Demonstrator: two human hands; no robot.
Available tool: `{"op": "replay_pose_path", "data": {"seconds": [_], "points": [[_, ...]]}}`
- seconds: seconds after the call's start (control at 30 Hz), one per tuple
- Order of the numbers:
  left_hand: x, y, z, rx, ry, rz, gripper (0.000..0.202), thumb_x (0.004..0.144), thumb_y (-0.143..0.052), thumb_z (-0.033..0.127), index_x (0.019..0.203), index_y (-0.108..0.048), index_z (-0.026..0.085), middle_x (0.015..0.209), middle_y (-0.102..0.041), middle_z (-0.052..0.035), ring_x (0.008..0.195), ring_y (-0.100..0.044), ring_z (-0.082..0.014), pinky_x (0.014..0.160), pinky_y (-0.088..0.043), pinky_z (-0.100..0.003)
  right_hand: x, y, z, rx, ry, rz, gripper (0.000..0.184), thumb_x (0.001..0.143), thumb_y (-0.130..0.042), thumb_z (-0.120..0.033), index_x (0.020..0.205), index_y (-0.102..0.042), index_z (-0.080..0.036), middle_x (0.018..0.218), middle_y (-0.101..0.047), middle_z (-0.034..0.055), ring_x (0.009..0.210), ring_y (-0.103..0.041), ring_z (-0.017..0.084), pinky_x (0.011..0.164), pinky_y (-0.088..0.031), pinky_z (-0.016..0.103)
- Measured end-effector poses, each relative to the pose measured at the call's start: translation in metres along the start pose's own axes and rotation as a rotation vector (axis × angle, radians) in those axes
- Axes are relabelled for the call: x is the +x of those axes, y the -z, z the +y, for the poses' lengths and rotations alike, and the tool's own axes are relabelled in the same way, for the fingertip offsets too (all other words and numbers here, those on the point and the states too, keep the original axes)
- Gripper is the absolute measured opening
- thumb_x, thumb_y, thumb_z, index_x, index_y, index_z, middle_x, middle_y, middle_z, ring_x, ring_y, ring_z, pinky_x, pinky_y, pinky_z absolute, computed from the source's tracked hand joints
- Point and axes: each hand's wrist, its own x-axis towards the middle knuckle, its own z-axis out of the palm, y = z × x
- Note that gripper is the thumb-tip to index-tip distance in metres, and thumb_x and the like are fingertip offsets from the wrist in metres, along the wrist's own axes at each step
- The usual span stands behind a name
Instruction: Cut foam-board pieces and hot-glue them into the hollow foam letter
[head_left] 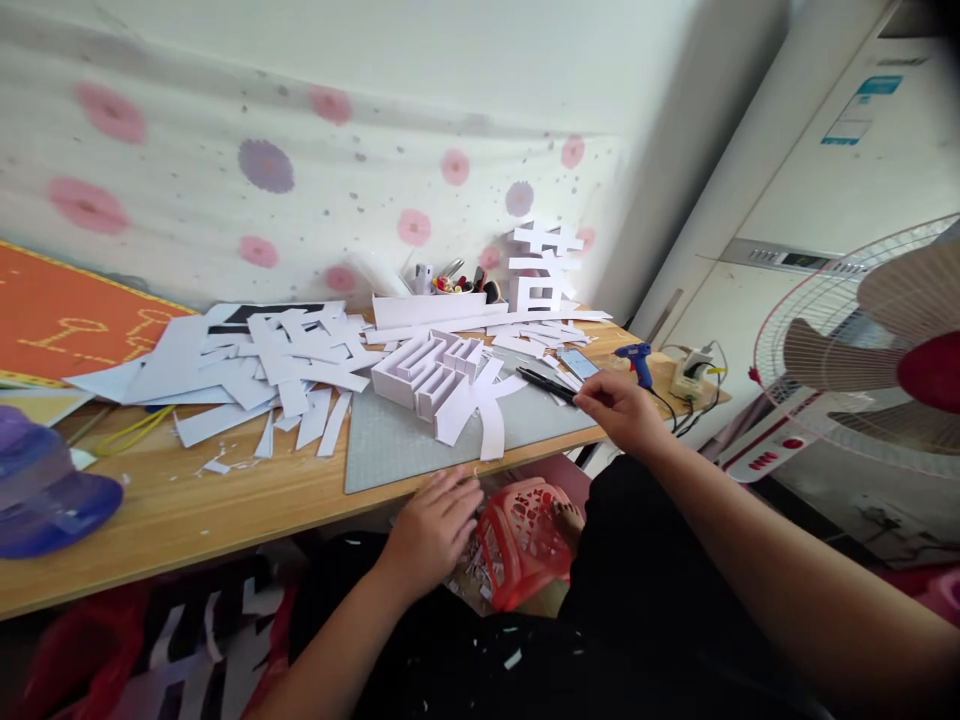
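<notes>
Here, right hand [619,410] at black tool [547,384]

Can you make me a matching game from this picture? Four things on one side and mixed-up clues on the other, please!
Things
1. paper shape
2. glue gun
3. fan
4. left hand

Clues
A. has a round red middle
B. by the front edge of the desk, back of it facing up
C. white, sitting on the grey mat
D. blue, towards the right end of the desk

Right pairs: 1-C, 2-D, 3-A, 4-B.
</notes>
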Motion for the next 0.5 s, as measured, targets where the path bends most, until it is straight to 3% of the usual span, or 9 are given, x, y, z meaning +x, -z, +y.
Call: {"op": "replay_pose_path", "data": {"seconds": [0.07, 0.13, 0.23, 0.37, 0.5], "points": [[0.001, -0.001, 0.009, -0.059, -0.135, 0.020, 0.030, 0.091, -0.044, 0.012, 0.106, -0.068, 0.016, 0.110, -0.074, -0.0077, 0.104, -0.068, -0.0216, 0.091, -0.057, -0.039, 0.005, 0.004, -0.004, -0.006, 0.008, -0.020, 0.014, 0.081, -0.060, -0.031, 0.072, -0.060, -0.020, 0.071, -0.057, 0.0017, 0.062, -0.050, 0.014, 0.057, -0.041, 0.028], [0.002, 0.001, 0.013, -0.079, -0.140, 0.060, 0.028, 0.091, -0.043, 0.011, 0.103, -0.068, 0.016, 0.094, -0.077, -0.0081, 0.086, -0.072, -0.0190, 0.081, -0.059, -0.035, 0.011, 0.000, -0.004, 0.002, 0.004, -0.087, 0.010, 0.081, -0.059, -0.028, 0.077, -0.062, -0.020, 0.075, -0.059, 0.0026, 0.065, -0.053, 0.015, 0.061, -0.044, 0.028], [0.006, 0.008, 0.009, -0.018, -0.047, 0.109, 0.021, 0.087, -0.052, 0.010, 0.099, -0.067, 0.018, 0.074, -0.074, -0.0046, 0.065, -0.068, -0.0171, 0.071, -0.058, -0.034, 0.020, -0.015, 0.002, 0.030, 0.034, -0.300, 0.011, 0.084, -0.055, -0.026, 0.083, -0.064, -0.020, 0.082, -0.064, 0.0043, 0.073, -0.058, 0.016, 0.068, -0.047, 0.028], [0.020, 0.030, -0.013, 0.045, 0.091, 0.181, 0.018, 0.084, -0.059, 0.010, 0.094, -0.066, 0.022, 0.071, -0.072, -0.0010, 0.062, -0.066, -0.0157, 0.071, -0.053, -0.030, 0.035, -0.037, 0.014, -0.081, 0.259, -0.698, 0.015, 0.085, -0.058, -0.026, 0.073, -0.065, -0.020, 0.077, -0.063, 0.0033, 0.069, -0.055, 0.015, 0.066, -0.041, 0.027], [0.047, 0.061, -0.051, 0.148, 0.345, 0.298, 0.007, 0.083, -0.060, 0.026, 0.083, -0.066, 0.027, 0.071, -0.069, 0.0018, 0.062, -0.064, -0.0169, 0.062, -0.050, -0.028, 0.059, -0.045, 0.032, -0.203, 0.409, -0.780, 0.022, 0.083, -0.063, -0.028, 0.064, -0.059, -0.019, 0.068, -0.059, 0.0013, 0.063, -0.050, 0.014, 0.060, -0.034, 0.026]]}}
